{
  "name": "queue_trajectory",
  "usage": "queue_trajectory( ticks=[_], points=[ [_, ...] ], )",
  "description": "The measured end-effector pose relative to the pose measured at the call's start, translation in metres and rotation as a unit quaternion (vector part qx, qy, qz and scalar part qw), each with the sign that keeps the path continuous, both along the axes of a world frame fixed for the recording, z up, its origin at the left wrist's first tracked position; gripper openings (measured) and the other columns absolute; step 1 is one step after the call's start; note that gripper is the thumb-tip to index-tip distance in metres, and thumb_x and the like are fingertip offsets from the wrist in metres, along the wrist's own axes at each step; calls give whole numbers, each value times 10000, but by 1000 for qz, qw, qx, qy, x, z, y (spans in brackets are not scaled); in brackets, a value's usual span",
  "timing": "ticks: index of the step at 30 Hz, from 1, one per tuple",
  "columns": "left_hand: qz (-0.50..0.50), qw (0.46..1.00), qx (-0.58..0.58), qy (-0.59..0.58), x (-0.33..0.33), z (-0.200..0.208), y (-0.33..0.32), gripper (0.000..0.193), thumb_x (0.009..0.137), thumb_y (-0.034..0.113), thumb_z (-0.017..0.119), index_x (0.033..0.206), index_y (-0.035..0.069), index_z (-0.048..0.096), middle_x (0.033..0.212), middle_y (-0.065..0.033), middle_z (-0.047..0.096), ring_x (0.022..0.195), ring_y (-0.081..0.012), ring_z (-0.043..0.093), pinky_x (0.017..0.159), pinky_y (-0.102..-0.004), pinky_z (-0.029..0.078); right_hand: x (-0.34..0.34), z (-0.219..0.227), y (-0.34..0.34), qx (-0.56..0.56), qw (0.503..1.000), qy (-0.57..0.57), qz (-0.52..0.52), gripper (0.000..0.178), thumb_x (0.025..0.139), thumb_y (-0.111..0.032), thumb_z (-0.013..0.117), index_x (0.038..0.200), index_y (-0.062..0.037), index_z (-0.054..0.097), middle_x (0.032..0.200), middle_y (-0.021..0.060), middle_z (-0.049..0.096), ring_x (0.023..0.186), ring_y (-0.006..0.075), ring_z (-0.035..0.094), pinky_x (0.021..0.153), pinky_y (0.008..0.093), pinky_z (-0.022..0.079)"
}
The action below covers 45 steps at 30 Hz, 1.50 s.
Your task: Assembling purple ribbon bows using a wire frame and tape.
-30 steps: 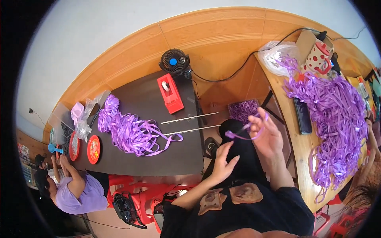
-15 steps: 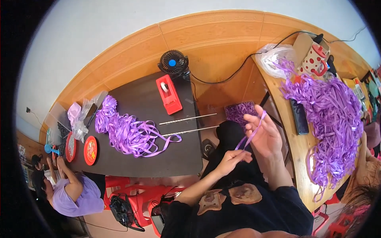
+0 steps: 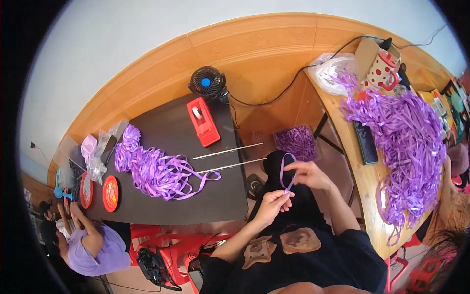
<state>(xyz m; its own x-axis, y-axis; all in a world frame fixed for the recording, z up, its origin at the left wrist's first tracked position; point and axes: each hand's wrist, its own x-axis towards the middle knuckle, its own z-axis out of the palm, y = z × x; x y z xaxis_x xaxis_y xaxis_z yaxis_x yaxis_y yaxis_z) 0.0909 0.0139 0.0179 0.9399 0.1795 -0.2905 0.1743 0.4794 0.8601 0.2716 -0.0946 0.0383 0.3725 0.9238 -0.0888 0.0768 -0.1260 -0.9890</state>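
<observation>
As seen in the head view, one purple ribbon [image 3: 281, 171] is looped above the person's lap, between the two worktops. The left hand [image 3: 275, 205] pinches its lower end between thumb and forefinger; the right hand [image 3: 313, 175], fingers loosely bent, is at the loop's right side, and whether it grips cannot be told. Two ribbon heaps are counted: one [image 3: 156, 171] on the dark worktop [image 3: 215, 206] and a larger one [image 3: 411, 152] on the wooden worktop [image 3: 364, 196]. The dark surface also carries two thin rods [image 3: 227, 151], both projecting past its right edge, one red tape dispenser [image 3: 202, 122], one black fan [image 3: 207, 81] and two red plates [image 3: 111, 208]. One phone [image 3: 366, 142] and one dotted mug [image 3: 383, 72] are on the wooden surface.
</observation>
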Motion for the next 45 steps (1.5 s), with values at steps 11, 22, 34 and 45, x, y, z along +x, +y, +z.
queue_trajectory(
  ticks=[11, 22, 34, 45],
  points=[
    [-7, 976, -214, -30, 2, 24, 11, 371, 975, 298, 433, 1131, -12, 564, 905, -85, 641, 806, -144, 613, 690, -233, 463, -9, 10, 10, 125, 979, -158, 40, 193, 753, 75, 561, 921, 18, 637, 813, 101, 624, 750, 201, 612, 678, 284, 475],
    [79, 988, -133, -7, 2, -8, 11, 247, 899, 169, 584, 1068, -6, 626, 821, -81, 669, 658, -125, 619, 613, -226, 483, -10, 20, 39, 131, 872, -461, -98, 180, 746, -49, 624, 923, -36, 657, 927, 104, 621, 753, 296, 620, 641, 366, 499],
    [260, 961, 15, -98, 58, -16, 39, 237, 907, 142, 570, 1064, -26, 627, 782, -96, 667, 638, -127, 605, 600, -229, 461, 34, 19, 124, 198, 812, -524, -161, 209, 716, -65, 677, 925, -75, 679, 929, 88, 625, 860, 267, 607, 699, 359, 457],
    [398, 905, 62, -134, 71, -25, 50, 243, 940, 143, 519, 1111, -6, 605, 788, -77, 665, 673, -103, 601, 638, -228, 467, 30, -11, 184, 241, 864, -427, -118, 205, 761, -107, 671, 965, -85, 674, 942, 81, 619, 869, 264, 602, 726, 349, 468]
  ],
)
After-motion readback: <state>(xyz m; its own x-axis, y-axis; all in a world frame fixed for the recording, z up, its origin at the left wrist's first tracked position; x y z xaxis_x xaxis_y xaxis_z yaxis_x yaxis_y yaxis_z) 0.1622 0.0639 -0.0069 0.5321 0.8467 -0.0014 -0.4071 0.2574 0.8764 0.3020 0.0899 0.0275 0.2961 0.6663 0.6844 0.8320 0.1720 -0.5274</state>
